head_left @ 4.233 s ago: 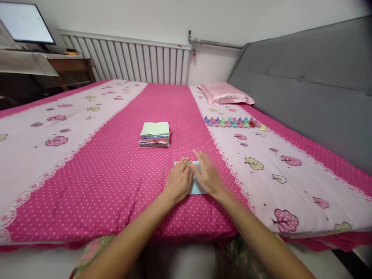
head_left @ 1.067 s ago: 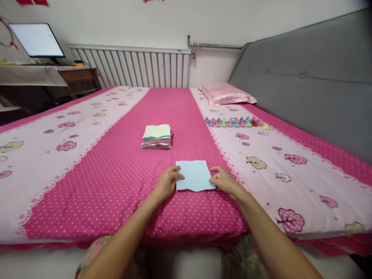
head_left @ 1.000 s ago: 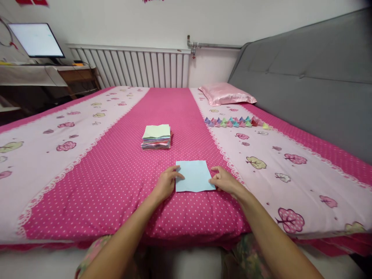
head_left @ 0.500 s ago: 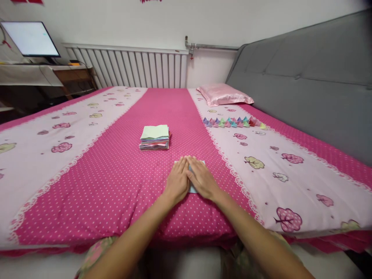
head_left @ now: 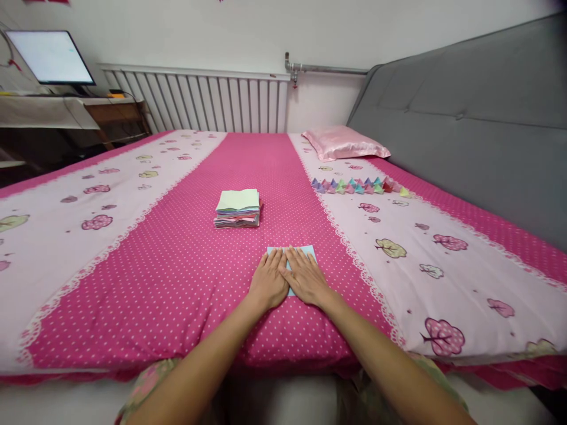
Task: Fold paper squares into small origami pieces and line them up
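A light blue sheet of paper (head_left: 291,290) lies on the pink dotted bedspread close to the bed's front edge. My left hand (head_left: 269,280) rests flat over its left part, fingers stretched out and pointing away from me. Flat on the right part lies my right hand (head_left: 305,276), its thumb reaching across to the left hand. Between them the hands cover most of the sheet; its top edge and a strip in the middle show. Beyond them, to the left, sits a stack of coloured paper squares (head_left: 238,200) with a pale green one on top.
A row of small folded paper pieces (head_left: 354,186) in several colours lies on the right side of the bedspread (head_left: 199,265). Behind it is a pink pillow (head_left: 343,143) beside the grey headboard (head_left: 469,94). A radiator (head_left: 199,97) and a monitor (head_left: 51,57) stand at the back.
My hands have slid slightly towards me and spread flatter, so more of the blue sheet's top edge shows. The camera view has shifted a little.
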A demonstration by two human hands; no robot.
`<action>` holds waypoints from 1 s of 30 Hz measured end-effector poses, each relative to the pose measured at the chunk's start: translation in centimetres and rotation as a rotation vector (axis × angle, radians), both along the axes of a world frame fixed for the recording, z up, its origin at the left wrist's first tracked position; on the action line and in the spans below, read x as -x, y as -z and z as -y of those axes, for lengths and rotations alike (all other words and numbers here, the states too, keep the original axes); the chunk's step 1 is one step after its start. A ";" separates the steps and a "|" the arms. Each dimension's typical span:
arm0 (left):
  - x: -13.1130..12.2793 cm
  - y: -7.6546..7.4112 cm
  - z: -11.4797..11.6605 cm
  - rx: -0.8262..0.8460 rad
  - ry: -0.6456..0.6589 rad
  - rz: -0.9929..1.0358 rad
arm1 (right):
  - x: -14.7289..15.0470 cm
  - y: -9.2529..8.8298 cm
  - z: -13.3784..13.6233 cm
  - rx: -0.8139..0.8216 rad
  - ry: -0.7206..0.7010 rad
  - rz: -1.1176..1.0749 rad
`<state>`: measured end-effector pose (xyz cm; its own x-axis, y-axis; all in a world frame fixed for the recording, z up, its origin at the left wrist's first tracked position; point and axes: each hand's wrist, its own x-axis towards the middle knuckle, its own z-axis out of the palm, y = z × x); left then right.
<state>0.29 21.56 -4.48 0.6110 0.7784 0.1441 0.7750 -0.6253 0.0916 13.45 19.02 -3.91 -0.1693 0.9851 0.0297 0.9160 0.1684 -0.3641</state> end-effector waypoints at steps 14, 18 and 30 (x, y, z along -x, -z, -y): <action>0.5 -0.3 0.0 0.002 -0.133 -0.002 | -1.2 0.3 0.1 0.028 0.126 0.063; 1.0 -0.4 -0.3 -0.008 -0.168 -0.012 | -1.8 0.4 0.2 0.033 0.158 0.076; 4.2 -1.5 -1.4 -0.039 -0.305 0.025 | -5.9 -0.1 0.2 -0.030 0.279 0.011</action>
